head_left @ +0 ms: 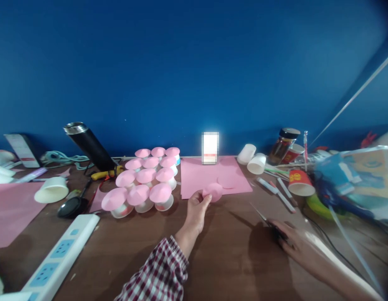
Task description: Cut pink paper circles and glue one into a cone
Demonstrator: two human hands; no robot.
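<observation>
Head view: your left hand (pixel 196 209) pinches a round pink paper disc (pixel 214 192) between closed fingers (pixel 206 200), at the near edge of flat pink paper sheets (pixel 195 173). Your right hand (pixel 292 241) grips dark-handled metal scissors (pixel 266 221), curled around their handles.

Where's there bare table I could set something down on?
Mainly the brown tabletop between the left sleeve and the right hand; another patch lies between that sleeve and the power strip. Crowded: left, around the pink-topped cups; right, around the markers and red cup.
</observation>
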